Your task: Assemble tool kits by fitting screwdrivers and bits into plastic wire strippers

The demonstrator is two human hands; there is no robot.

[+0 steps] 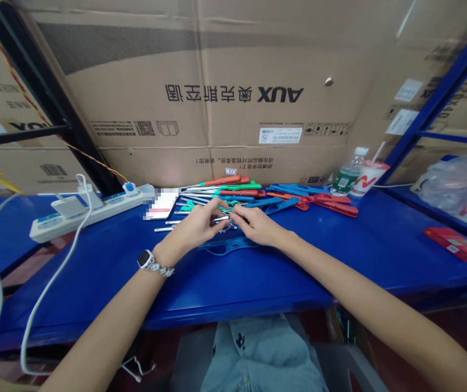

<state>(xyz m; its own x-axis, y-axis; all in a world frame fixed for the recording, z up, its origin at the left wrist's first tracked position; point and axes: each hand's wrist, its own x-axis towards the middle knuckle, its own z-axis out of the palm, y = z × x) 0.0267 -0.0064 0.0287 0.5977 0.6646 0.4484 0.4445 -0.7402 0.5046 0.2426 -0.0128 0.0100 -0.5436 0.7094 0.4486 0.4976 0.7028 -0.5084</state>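
Observation:
My left hand (203, 224), with a watch (145, 259) on its wrist, is closed around a thin silver metal rod (219, 219). At the rod's right end my right hand (256, 222) is in a pinch, its fingertips almost touching the left ones. What those right fingers hold is too small to make out. Just below both hands a blue plastic part (230, 245) lies flat on the table. Behind them is a pile of long tools with orange handles (227, 180), red handles (239, 193) and metal shafts. More rods (164, 229) lie left of my left hand.
On the blue table (233, 288), blue (284, 205) and red plastic parts (335, 203) lie to the right. Beyond them stand a bottle (345, 177) and a paper cup (367, 178). A power strip (90, 211) with white cables is at left, a red box (458, 244) at far right. Cardboard (225, 65) walls the back.

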